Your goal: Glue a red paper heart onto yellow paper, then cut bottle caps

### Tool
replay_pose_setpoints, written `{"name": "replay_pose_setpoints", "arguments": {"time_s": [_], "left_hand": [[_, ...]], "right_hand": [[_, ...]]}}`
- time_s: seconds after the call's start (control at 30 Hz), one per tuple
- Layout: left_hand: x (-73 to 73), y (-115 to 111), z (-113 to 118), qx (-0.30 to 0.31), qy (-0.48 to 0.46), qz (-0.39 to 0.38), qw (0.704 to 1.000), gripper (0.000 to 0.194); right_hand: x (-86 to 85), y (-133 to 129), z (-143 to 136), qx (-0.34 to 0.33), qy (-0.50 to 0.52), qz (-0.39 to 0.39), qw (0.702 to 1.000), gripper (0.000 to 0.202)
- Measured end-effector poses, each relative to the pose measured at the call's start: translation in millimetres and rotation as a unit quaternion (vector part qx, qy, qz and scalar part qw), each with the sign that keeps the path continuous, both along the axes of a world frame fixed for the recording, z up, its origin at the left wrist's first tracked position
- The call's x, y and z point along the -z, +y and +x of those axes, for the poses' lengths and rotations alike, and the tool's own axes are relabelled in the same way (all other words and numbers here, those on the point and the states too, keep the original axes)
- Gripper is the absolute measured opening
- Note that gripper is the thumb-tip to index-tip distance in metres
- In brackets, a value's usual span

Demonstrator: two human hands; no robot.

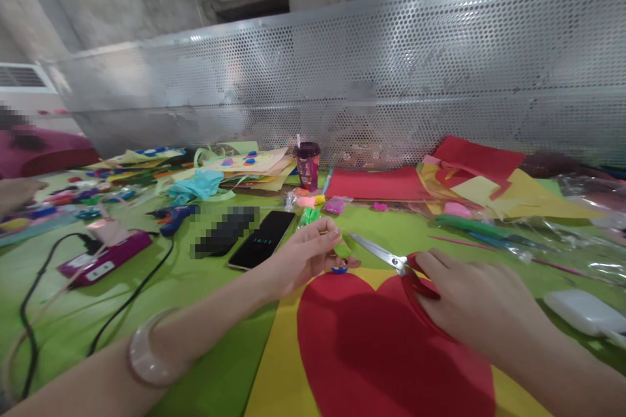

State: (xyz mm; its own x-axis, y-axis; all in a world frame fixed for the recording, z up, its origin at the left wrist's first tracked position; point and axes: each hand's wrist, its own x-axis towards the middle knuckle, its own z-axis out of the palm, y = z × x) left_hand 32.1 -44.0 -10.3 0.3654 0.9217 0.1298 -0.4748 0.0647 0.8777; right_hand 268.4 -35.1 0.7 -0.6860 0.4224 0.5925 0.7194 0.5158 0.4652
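Observation:
My left hand (pixel 310 253), with a pale bracelet (pixel 151 348) on its wrist, pinches a small light-green piece (pixel 343 247) over the top edge of the yellow sheet. Red-handled scissors (pixel 398 264) are in my right hand (pixel 464 293), their silver blades pointing left toward that piece and looking nearly closed. Below both hands, a large red heart (pixel 381 352) lies on the yellow sheet (pixel 274 365). A small blue round item (pixel 339 270) shows under my left fingertips.
Left of my hands are a phone (pixel 263 240), a blue glue gun (pixel 176 218) and a purple power strip (pixel 105 260) with cables. A purple cup (pixel 307 165) and red paper (pixel 376 183) stand behind. A white adapter (pixel 584 311) lies right. Someone's hand (pixel 19 194) shows far left.

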Motion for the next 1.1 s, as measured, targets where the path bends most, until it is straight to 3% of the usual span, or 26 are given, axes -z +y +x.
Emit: {"name": "replay_pose_setpoints", "arguments": {"time_s": [0.2,0.33,0.47,0.6,0.67,0.73,1.1], "left_hand": [[0.6,1,-2,0.015,-0.027,-0.011,0.999,0.029],[1.8,1,-4,0.033,-0.045,-0.015,0.998,0.025],[-1.7,0,-4,0.036,-0.054,-0.02,0.998,0.022],[-7.9,-2,-3,0.026,-0.057,-0.033,0.997,0.022],[-10.1,-3,-3,0.027,-0.056,-0.039,0.997,0.022],[-11.3,-4,-4,0.033,-0.05,-0.042,0.997,0.023],[-4.4,0,-5,0.053,0.008,-0.069,0.996,0.024]], "right_hand": [[4.6,-1,0,0.003,0.011,-0.016,1.0,0.024],[3.6,-1,-2,0.031,0.042,-0.199,0.979,0.021],[-4.2,-3,-4,0.038,0.103,-0.435,0.894,0.024],[-13.9,-6,-8,0.018,0.174,-0.586,0.791,0.022],[-16.7,-7,-9,0.015,0.195,-0.614,0.765,0.022],[-17.7,-8,-9,0.015,0.201,-0.621,0.757,0.024],[-9.6,-4,-5,-0.034,0.266,-0.588,0.763,0.026]]}}
